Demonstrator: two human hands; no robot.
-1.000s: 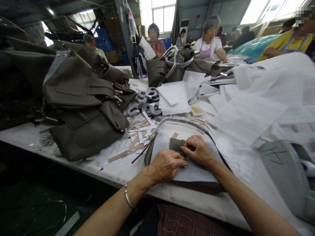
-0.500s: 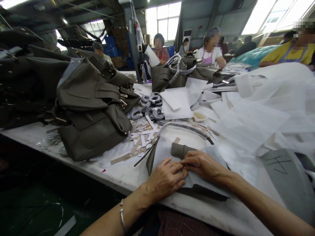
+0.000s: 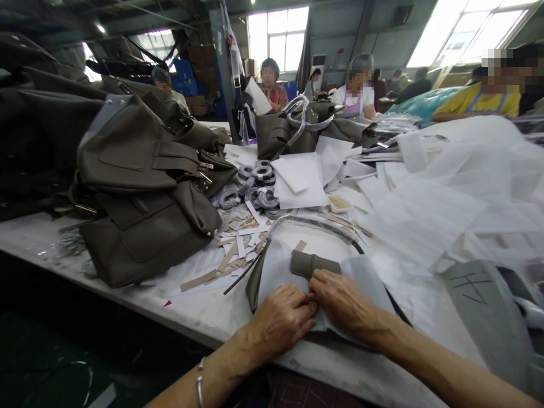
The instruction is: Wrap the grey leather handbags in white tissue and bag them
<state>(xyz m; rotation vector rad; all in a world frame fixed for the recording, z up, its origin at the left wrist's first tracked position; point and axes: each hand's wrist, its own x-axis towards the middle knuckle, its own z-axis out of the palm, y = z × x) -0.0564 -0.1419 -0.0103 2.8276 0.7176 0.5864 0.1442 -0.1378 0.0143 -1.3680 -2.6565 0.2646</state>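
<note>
On the table edge in front of me lies a dark olive handbag (image 3: 254, 283), its upper side covered by a pale translucent sheet (image 3: 276, 263). An olive leather tab (image 3: 304, 264) lies across its middle, and a wrapped handle (image 3: 314, 222) arches behind it. My left hand (image 3: 283, 314) is closed on the near part of the bag, fingers curled together. Against its fingertips, my right hand (image 3: 340, 297) pinches the bag just below the tab. The spot between the fingertips is hidden.
A heap of olive handbags (image 3: 148, 226) stands at left. Behind my bag are cardboard strips (image 3: 238, 246), coiled wrapped straps (image 3: 259, 184) and white sheets (image 3: 301, 178). White padding sheets (image 3: 425, 209) pile up at right, near a grey marked piece (image 3: 480, 300). Several people sit across the table.
The view has shifted slightly, so the scene sits a little further left. My right hand has moved off part of the tab, showing more of it. Both hands stay together at the bag.
</note>
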